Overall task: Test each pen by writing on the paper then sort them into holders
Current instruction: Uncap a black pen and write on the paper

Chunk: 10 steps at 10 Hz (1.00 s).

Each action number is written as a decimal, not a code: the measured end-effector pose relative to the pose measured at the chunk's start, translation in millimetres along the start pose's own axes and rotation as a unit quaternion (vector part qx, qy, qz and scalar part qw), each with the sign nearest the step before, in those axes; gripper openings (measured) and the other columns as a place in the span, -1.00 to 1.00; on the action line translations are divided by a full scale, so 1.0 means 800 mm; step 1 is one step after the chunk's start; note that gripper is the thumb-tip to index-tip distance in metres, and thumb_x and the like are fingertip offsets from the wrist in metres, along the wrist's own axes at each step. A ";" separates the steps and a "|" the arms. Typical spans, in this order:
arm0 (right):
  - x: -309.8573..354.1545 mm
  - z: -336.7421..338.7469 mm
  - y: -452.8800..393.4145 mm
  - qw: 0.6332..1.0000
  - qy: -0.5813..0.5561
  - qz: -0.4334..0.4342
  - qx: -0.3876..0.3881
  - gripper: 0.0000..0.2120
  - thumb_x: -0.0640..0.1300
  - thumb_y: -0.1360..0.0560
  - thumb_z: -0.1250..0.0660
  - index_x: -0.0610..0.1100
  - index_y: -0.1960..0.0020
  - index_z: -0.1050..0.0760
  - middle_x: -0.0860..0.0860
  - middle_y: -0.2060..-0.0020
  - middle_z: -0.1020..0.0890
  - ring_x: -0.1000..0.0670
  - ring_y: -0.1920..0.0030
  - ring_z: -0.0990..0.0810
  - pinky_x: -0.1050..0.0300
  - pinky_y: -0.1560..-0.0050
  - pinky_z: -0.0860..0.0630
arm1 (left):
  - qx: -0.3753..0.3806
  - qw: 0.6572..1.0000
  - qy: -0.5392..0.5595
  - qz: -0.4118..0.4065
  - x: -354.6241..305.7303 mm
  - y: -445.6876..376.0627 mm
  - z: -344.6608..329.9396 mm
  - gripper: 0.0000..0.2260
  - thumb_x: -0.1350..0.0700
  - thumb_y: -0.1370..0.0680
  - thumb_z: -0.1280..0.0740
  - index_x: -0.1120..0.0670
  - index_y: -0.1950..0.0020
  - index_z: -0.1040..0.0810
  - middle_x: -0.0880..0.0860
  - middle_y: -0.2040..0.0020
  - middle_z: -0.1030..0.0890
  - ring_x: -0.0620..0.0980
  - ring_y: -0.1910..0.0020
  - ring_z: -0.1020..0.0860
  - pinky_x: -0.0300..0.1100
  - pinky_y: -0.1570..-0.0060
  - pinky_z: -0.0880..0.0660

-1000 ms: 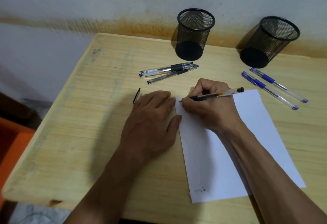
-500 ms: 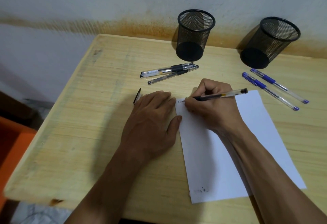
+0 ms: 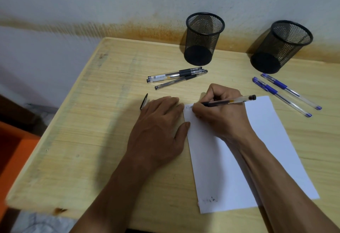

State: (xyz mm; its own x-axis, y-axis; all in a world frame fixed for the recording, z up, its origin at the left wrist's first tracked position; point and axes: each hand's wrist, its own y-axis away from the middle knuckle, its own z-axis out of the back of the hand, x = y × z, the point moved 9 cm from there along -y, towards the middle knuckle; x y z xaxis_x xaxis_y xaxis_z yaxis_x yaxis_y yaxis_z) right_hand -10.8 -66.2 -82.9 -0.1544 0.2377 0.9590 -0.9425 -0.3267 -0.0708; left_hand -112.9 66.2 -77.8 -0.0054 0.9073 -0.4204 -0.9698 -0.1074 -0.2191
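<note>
Right hand (image 3: 220, 111) grips a black pen (image 3: 228, 101) in a writing hold, fingers curled round the barrel; the tip sits at the paper's (image 3: 266, 140) far left corner, where a short scrawl shows. Pen's long axis runs left-right, the butt end pointing right, toward the blue pens. Left hand (image 3: 161, 124) lies flat with fingers straight, thumb at the paper's left edge, most of the palm on the wooden surface (image 3: 92, 122). It holds nothing. A small dark cap (image 3: 144, 101) (probably this pen's) lies just beyond the left fingertips.

Step judged: test stroke in progress on the first black pen.

Three more black pens (image 3: 176, 77) lie bunched ahead of the left hand, in front of the left mesh holder (image 3: 202, 39). Two blue pens (image 3: 283, 94) lie side by side to the right of the paper, below the right mesh holder (image 3: 283, 46). Both holders look empty; so nothing sorted yet.

Key relation for the coming drop: the left holder stands ahead and slightly left of the writing hand, the bunched pens lying between. The right hand is nearer to it. A pen lying horizontal would need tipping upright to enter the mouth.

Room: the holders stand close to the wall at the surface's far edge, so approach from above and in front. Bare wood between the holders is open.
</note>
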 end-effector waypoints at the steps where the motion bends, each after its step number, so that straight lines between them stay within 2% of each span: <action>1: -0.001 0.002 0.001 1.000 0.001 -0.003 -0.006 -0.84 -0.32 -0.34 -0.48 -0.30 0.30 -0.51 -0.29 0.33 -0.61 -0.14 0.33 -0.57 -0.19 0.35 -0.56 | -0.002 1.000 -0.001 0.001 0.000 0.000 0.001 -0.53 -0.12 -0.54 -0.23 0.11 -0.35 -0.53 0.06 -0.37 -0.52 0.04 -0.38 -0.43 0.11 -0.36 -0.37; 2: 0.001 0.003 0.002 1.000 0.009 0.004 -0.008 -0.83 -0.34 -0.35 -0.49 -0.31 0.31 -0.50 -0.28 0.35 -0.60 -0.09 0.35 -0.53 -0.05 0.34 -0.51 | -0.003 1.000 -0.002 0.002 -0.001 0.000 0.002 -0.53 -0.12 -0.54 -0.23 0.11 -0.34 -0.53 0.07 -0.36 -0.52 0.05 -0.37 -0.44 0.10 -0.36 -0.37; 3: 0.004 0.002 0.003 1.000 0.018 0.010 -0.008 -0.84 -0.33 -0.35 -0.49 -0.32 0.31 -0.50 -0.28 0.35 -0.59 -0.10 0.35 -0.53 -0.07 0.35 -0.51 | -0.003 1.000 -0.001 0.000 -0.001 0.001 0.002 -0.53 -0.12 -0.54 -0.23 0.12 -0.34 -0.53 0.06 -0.36 -0.52 0.04 -0.37 -0.44 0.10 -0.36 -0.37; 4: 0.003 0.003 0.002 1.000 0.019 0.010 -0.011 -0.84 -0.25 -0.31 -0.46 -0.29 0.32 -0.50 -0.26 0.36 -0.60 -0.15 0.34 -0.56 -0.19 0.36 -0.55 | -0.004 1.000 -0.002 -0.002 -0.002 0.001 0.003 -0.52 -0.13 -0.54 -0.21 0.12 -0.34 -0.53 0.06 -0.36 -0.52 0.05 -0.37 -0.44 0.10 -0.36 -0.37; 5: 0.002 0.004 0.002 1.000 0.016 0.005 -0.012 -0.83 -0.28 -0.33 -0.48 -0.30 0.31 -0.50 -0.25 0.35 -0.61 -0.24 0.31 -0.60 -0.22 0.33 -0.57 | -0.004 1.000 0.000 0.000 -0.002 0.001 0.003 -0.53 -0.12 -0.54 -0.22 0.12 -0.34 -0.53 0.06 -0.36 -0.52 0.04 -0.37 -0.43 0.10 -0.35 -0.38; 6: 0.004 0.005 0.002 0.999 0.032 0.011 -0.016 -0.83 -0.33 -0.36 -0.49 -0.31 0.31 -0.51 -0.24 0.36 -0.61 -0.21 0.34 -0.58 -0.15 0.34 -0.56 | -0.004 1.000 0.002 0.001 -0.002 0.000 0.003 -0.53 -0.12 -0.54 -0.22 0.12 -0.35 -0.53 0.06 -0.37 -0.52 0.04 -0.38 -0.43 0.11 -0.35 -0.37; 7: 0.006 0.005 0.003 0.999 0.033 0.013 -0.015 -0.84 -0.30 -0.36 -0.47 -0.30 0.30 -0.51 -0.23 0.36 -0.62 -0.31 0.27 -0.61 -0.22 0.32 -0.58 | -0.004 1.000 -0.001 -0.002 -0.001 0.001 0.002 -0.53 -0.12 -0.54 -0.23 0.12 -0.35 -0.53 0.06 -0.36 -0.52 0.04 -0.37 -0.43 0.09 -0.35 -0.37; 8: 0.010 0.006 0.004 0.999 0.044 0.017 -0.016 -0.83 -0.35 -0.38 -0.47 -0.34 0.30 -0.50 -0.21 0.38 -0.60 -0.19 0.35 -0.60 -0.11 0.35 -0.56 | -0.003 1.000 0.000 0.000 -0.001 0.001 0.002 -0.52 -0.12 -0.54 -0.23 0.11 -0.35 -0.53 0.06 -0.37 -0.51 0.03 -0.38 -0.43 0.09 -0.36 -0.37; 9: 0.012 0.007 0.005 0.999 0.034 0.017 -0.009 -0.83 -0.36 -0.36 -0.48 -0.36 0.31 -0.50 -0.25 0.38 -0.59 -0.24 0.35 -0.59 -0.13 0.36 -0.56 | -0.001 1.000 -0.001 0.002 0.000 0.001 0.000 -0.53 -0.13 -0.54 -0.23 0.10 -0.36 -0.52 0.05 -0.38 -0.51 0.03 -0.39 -0.42 0.09 -0.36 -0.36; 10: 0.009 0.009 0.004 1.000 0.024 0.011 -0.016 -0.86 -0.36 -0.36 -0.47 -0.34 0.30 -0.52 -0.24 0.36 -0.62 -0.32 0.26 -0.60 -0.25 0.30 -0.57 | -0.005 1.000 -0.002 -0.002 -0.001 0.001 0.001 -0.53 -0.12 -0.54 -0.23 0.11 -0.36 -0.52 0.05 -0.38 -0.51 0.03 -0.39 -0.42 0.09 -0.36 -0.36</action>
State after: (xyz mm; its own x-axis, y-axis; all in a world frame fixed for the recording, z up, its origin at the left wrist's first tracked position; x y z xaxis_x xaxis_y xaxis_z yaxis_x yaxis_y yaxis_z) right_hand -13.0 -72.5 -74.2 -0.1884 0.2747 0.9429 -0.9476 -0.3030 -0.1010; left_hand -113.5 66.1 -77.0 -0.0032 0.9090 -0.4167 -0.9674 -0.1084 -0.2290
